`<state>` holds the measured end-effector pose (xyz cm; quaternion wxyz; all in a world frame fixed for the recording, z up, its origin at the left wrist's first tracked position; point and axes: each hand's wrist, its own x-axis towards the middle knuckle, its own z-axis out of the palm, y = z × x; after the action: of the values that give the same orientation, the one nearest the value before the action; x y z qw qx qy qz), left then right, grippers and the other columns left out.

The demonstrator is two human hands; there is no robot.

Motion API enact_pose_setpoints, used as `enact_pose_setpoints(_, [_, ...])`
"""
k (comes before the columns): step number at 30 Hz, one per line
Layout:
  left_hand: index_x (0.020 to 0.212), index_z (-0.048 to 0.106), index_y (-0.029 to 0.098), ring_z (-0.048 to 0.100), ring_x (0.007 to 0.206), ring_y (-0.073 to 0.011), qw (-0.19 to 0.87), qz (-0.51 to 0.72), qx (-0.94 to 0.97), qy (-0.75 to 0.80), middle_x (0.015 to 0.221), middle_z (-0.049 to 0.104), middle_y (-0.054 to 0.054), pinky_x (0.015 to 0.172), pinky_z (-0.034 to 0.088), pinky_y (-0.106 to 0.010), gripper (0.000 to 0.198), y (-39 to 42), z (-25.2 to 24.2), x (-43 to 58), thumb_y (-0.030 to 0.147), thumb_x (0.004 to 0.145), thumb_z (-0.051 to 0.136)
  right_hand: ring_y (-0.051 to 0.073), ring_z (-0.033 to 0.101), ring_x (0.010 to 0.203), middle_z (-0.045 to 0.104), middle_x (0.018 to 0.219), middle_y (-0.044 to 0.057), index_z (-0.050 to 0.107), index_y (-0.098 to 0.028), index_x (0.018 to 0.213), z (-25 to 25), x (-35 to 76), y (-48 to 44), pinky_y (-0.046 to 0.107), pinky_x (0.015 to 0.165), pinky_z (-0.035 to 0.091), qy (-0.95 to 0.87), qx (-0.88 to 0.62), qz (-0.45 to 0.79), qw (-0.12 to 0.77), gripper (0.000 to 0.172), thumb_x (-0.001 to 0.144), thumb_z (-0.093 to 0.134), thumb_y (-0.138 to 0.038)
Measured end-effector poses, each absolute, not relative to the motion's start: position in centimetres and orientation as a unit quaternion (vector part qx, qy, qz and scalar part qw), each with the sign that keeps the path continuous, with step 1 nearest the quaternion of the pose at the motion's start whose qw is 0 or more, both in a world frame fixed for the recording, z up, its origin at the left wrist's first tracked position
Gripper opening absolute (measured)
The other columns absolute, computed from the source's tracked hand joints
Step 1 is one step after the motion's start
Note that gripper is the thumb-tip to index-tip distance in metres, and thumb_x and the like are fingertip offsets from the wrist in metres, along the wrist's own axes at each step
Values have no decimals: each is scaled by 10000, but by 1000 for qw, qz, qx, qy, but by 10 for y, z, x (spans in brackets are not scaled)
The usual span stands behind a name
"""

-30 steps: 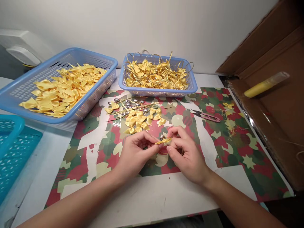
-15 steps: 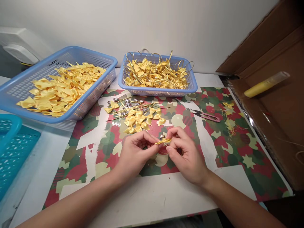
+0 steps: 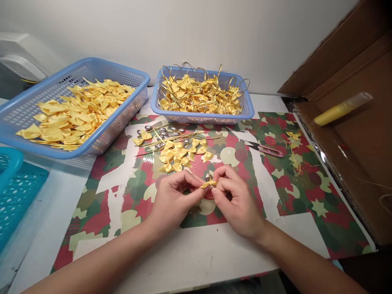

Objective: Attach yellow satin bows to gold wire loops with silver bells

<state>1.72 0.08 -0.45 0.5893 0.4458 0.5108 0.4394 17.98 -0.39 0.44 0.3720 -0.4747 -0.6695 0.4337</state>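
Observation:
Between my two hands is a yellow ribbon bow [image 3: 208,184], seen edge-on, with a small silver bell [image 3: 208,177] just above it. My left hand [image 3: 179,196] pinches the bow's left end between thumb and fingers. On the other side, my right hand [image 3: 234,196] is closed at the bow's right end, its thumb and index finger on a thin gold wire that shows under the bow. Beyond my hands lie loose yellow bows [image 3: 174,153], several silver bells [image 3: 163,134] and gold wire ties [image 3: 147,143].
A blue basket of yellow bows [image 3: 98,143] stands at left, a smaller blue basket [image 3: 202,118] of wired bows at the back. Pink-handled snips [image 3: 266,150] lie right of centre. Thread scraps [image 3: 296,157], a cardboard box [image 3: 352,155] and a yellow tube [image 3: 343,109] are at right; a teal basket [image 3: 21,196] is at left.
My right fingers have shifted slightly left, and the bow between my hands looks more bunched. The view has moved a little; the baskets and loose parts stay put.

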Motion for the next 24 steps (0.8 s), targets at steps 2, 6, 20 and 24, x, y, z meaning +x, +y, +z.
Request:
enact_pose_setpoints(2, [619, 637, 174, 657, 667, -155, 587, 441, 445, 513, 693, 705, -27, 610, 536, -251, 124, 0, -4, 18, 169, 696, 733, 153, 458, 802, 438, 853, 14, 326, -197, 628, 4, 178, -4, 305, 712, 382, -669, -474, 431, 375, 277, 852, 471, -121])
enact_pose_setpoints(6, [596, 630, 175, 657, 659, -150, 576, 447, 442, 523, 681, 698, -20, 611, 539, -246, 127, -1, -4, 18, 135, 675, 720, 156, 452, 803, 433, 842, 13, 315, -199, 629, 5, 177, -5, 309, 716, 379, -668, -480, 432, 370, 281, 854, 464, -122])
enact_pose_setpoints(20, [612, 627, 187, 680, 665, -141, 561, 474, 454, 504, 701, 725, -10, 611, 552, -225, 141, -5, 0, 18, 100, 679, 715, 176, 502, 823, 485, 831, 19, 431, -208, 677, 10, 187, 0, 300, 672, 411, -698, -424, 439, 374, 211, 799, 602, -183])
enact_pose_setpoints(24, [614, 617, 186, 680, 662, -151, 551, 477, 449, 516, 712, 728, -18, 603, 554, -240, 140, -3, 1, 15, 109, 679, 715, 167, 553, 824, 586, 843, 6, 500, -220, 771, 9, 194, 4, 307, 719, 443, -724, -384, 424, 385, 202, 782, 697, -179])
